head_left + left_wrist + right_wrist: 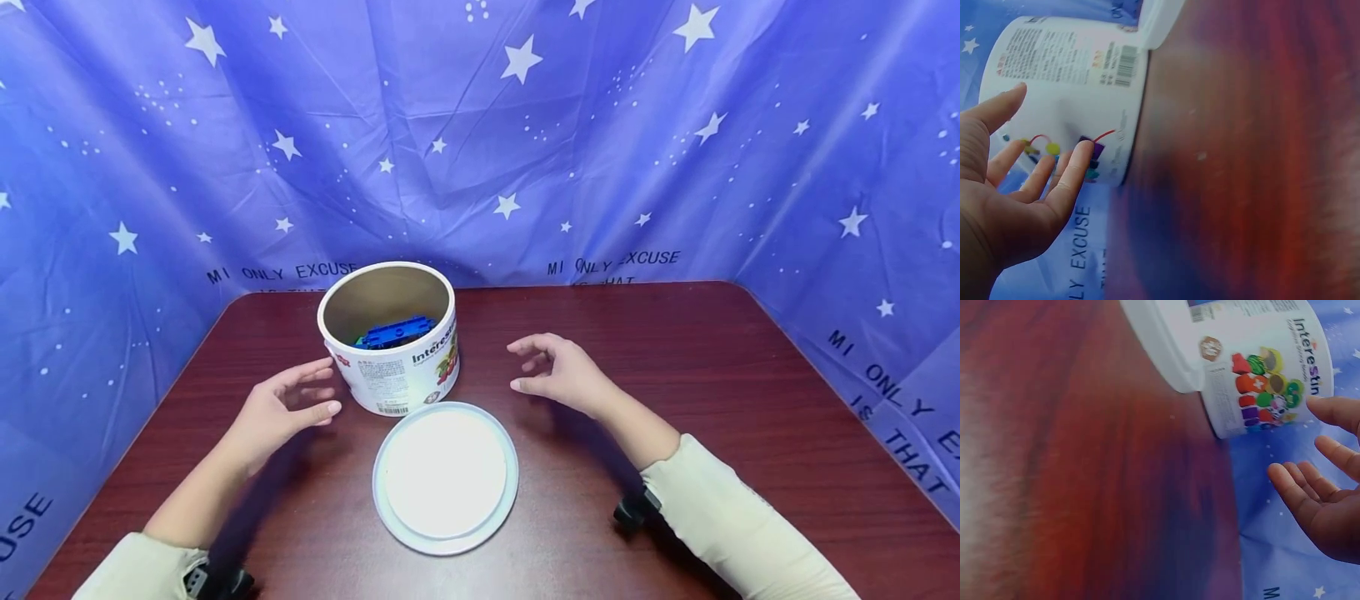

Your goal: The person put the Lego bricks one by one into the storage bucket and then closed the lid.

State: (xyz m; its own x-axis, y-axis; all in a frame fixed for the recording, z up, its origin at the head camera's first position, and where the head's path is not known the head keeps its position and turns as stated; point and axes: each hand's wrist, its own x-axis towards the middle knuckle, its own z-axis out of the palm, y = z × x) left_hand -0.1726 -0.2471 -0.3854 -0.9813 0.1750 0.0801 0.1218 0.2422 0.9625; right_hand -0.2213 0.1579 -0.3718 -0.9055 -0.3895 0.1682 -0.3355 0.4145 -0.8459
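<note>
A round white tub [381, 383] with printed sides stands uncovered towards the back left of the table. Inside it a blue plastic piece [397, 332] shows, with a bit of green beside it; the rest of the contents is hidden by the wall. The tub's white lid [446, 475] lies flat in front, its far edge overlapping the tub's base in the head view. My left hand [281, 408] is at the tub's left side, fingers spread and holding nothing. To the right of the tub, apart from it, my right hand [558, 372] hovers with relaxed fingers and an empty grasp.
The dark red wooden table [675, 358] has rounded back corners. A blue curtain with white stars [480, 150] hangs behind it and along both sides. Dark wrist cameras sit at both cuffs, the right one [636, 510] low over the table.
</note>
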